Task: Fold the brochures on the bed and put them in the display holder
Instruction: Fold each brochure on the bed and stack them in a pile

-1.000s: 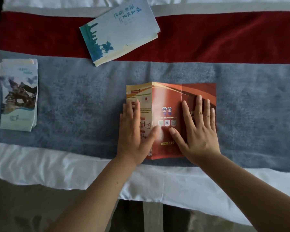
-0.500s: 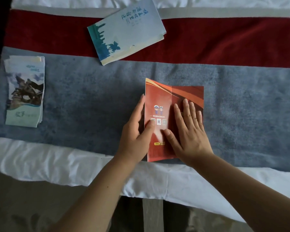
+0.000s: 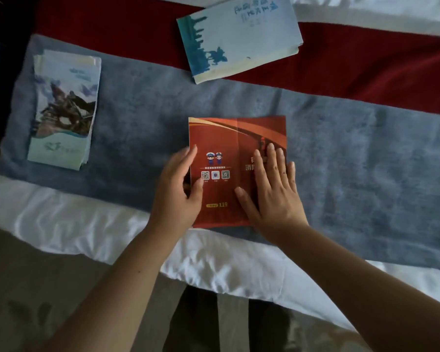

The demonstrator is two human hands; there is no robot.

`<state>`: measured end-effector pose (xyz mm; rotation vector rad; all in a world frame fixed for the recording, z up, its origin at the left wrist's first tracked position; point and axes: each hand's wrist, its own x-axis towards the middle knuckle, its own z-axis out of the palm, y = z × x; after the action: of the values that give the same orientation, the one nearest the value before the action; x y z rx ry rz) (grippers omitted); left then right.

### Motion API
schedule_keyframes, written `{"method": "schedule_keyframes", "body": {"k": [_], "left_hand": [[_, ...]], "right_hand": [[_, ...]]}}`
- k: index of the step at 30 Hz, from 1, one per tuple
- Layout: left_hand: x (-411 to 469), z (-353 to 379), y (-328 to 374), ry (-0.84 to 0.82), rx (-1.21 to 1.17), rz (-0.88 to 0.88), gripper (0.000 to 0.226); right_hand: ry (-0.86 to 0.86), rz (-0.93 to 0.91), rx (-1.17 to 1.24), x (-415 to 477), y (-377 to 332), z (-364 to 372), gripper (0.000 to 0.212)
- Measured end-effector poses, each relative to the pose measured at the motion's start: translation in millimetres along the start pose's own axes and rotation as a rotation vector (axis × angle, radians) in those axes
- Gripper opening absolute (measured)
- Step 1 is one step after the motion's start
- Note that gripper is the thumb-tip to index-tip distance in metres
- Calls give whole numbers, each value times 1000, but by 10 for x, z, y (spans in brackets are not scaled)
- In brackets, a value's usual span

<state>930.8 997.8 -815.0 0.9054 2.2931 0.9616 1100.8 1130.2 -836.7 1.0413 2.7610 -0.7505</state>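
Left hand (image 3: 178, 191) pinches, thumb on top; right hand (image 3: 274, 191) pressed flat

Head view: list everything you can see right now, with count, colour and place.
red brochure: one, red and orange, partly folded, centre of the grey blanket
brochure stack: one, pale blue-green, far left on the blanket
pale blue brochures: one small pile, top centre, tilted
grey blanket: one, across the bed
red band: one, behind the blanket
white sheet: one, near edge
left hand: pinches the red brochure's left edge
right hand: flat on its right panel
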Motion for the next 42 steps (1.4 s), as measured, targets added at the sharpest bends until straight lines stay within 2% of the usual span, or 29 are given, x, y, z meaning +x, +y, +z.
{"method": "schedule_keyframes", "body": {"k": [3,5,8,12,18,28,32,35,42], "left_hand": [[15,13,-66,81,301,133,58],[6,69,-81,58,432,157,58],[-46,160,-80,-32,493,103,61],[-149,236,-118,-34,568,41,62],[-174,221,-196,-15,501,21,61],[-179,28,-260,16,211,16,70],[-206,29,-325,59,396,3,65],[-287,59,-417,33,550,26,62],[-397,117,-523,20,509,72,66]], "right_hand": [[1,-7,-16,53,-139,74,82],[9,-17,-41,66,-225,119,81],[52,25,-77,79,-335,169,77],[27,83,-59,113,-429,228,77],[-1,80,-8,132,-602,277,77],[9,-69,235,193,-829,186,73],[35,61,78,163,-851,180,69],[15,127,-40,73,-770,276,68],[-22,90,-60,14,-721,422,80]]}}
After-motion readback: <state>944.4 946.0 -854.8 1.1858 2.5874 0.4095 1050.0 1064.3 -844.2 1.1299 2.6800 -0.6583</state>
